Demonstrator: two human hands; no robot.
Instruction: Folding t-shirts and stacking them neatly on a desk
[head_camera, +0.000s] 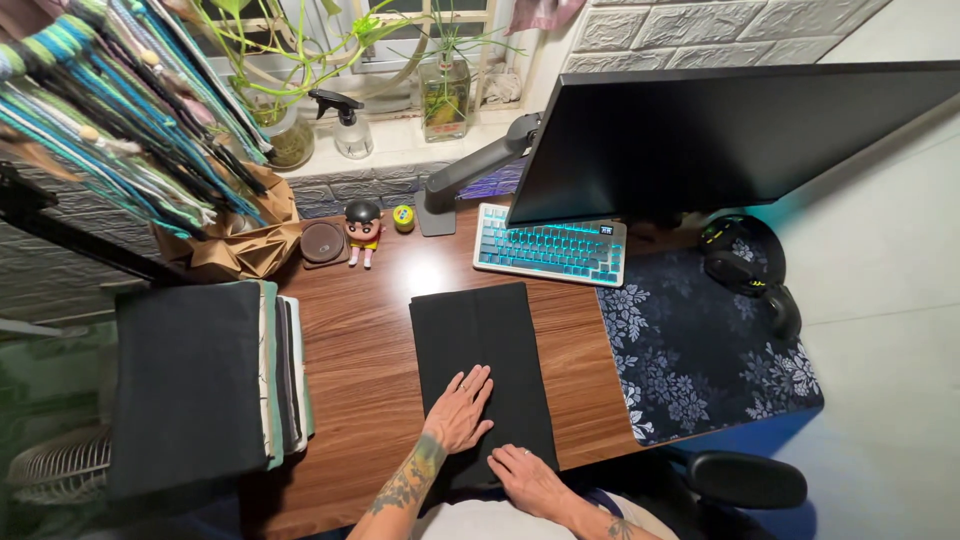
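Head view, looking down on a wooden desk (360, 340). Centre: black folded cloth (480, 350), a long rectangle lying flat, its near end at the desk's near edge. Left hand (460, 408) rests palm-down on the cloth's near-left part, fingers spread and extended; nothing gripped. Right hand (527, 478) lies flat on the cloth's near end, just right of and nearer than the left hand, fingers extended, also gripping nothing. Both forearms carry tattoos.

Left of cloth: stack of folded fabrics (200, 385), w/ a black piece on top and pale and green edges showing at its right side; well apart from the cloth. Far left: brown paper bag (240, 245), w/ striped textiles (120, 110) hanging above it. Far edge of desk: round brown coaster (322, 242), small toy figure (363, 228) just right of it, then a small yellow-green ball (403, 217).

Far centre-right: lit keyboard (550, 248) w/ blue-white glow, partly under a large dark monitor (720, 130) held on a grey arm (470, 170). Right: dark floral desk mat (700, 350), touching the cloth's right side or just beside it; cannot tell which. Black headset (745, 255) sits at mat's far end. Windowsill beyond: spray bottle (345, 125) and plants in glass jars (445, 90). Near right: black chair armrest (745, 478).
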